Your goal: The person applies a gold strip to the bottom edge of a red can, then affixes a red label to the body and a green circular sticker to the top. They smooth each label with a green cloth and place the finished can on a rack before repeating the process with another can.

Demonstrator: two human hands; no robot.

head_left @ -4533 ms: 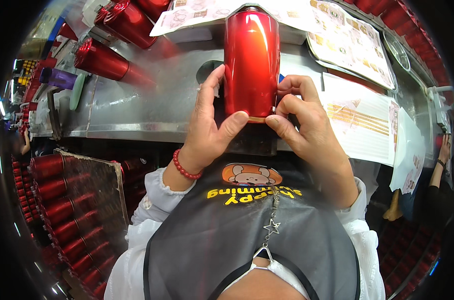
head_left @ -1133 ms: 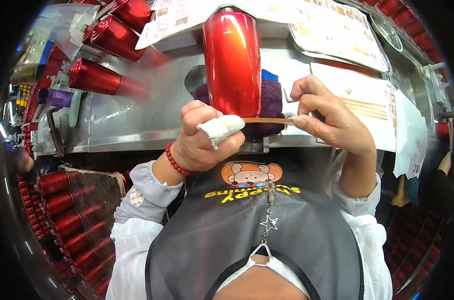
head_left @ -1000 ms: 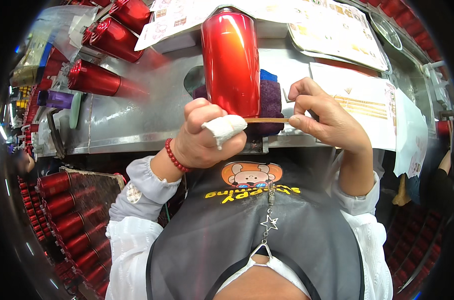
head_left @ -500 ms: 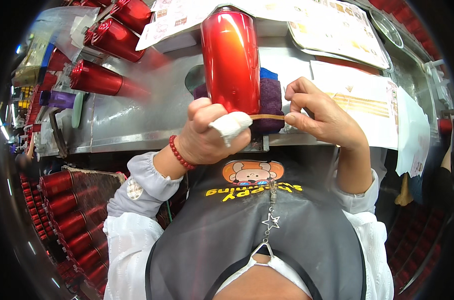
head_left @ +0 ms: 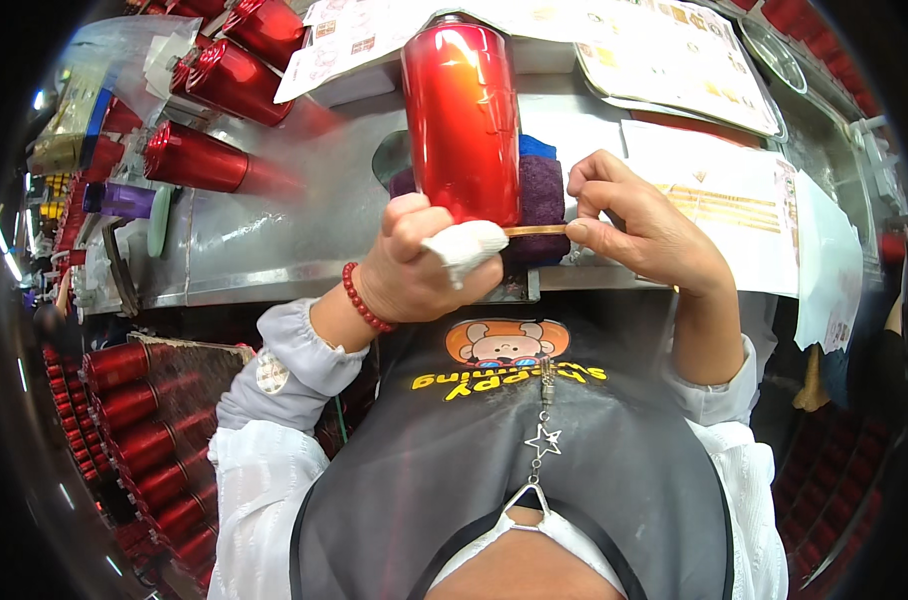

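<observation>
Head view: a glossy red metal cylinder (head_left: pixel 461 120) lies over a folded purple towel (head_left: pixel 542 200) near the front edge of a steel bench (head_left: pixel 294 235). My curled left hand (head_left: pixel 409 275) grips a white cloth (head_left: pixel 466 248) at its near end. My right hand (head_left: pixel 649 225) pinches a thin gold strip (head_left: pixel 536 231); that end remains unattached, and the rest is hidden. More gold strips (head_left: pixel 729 209) lie toward the bench's right edge.

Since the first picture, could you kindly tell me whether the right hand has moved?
Yes, the right hand has shifted rightward, toward the striped white sheet.
</observation>
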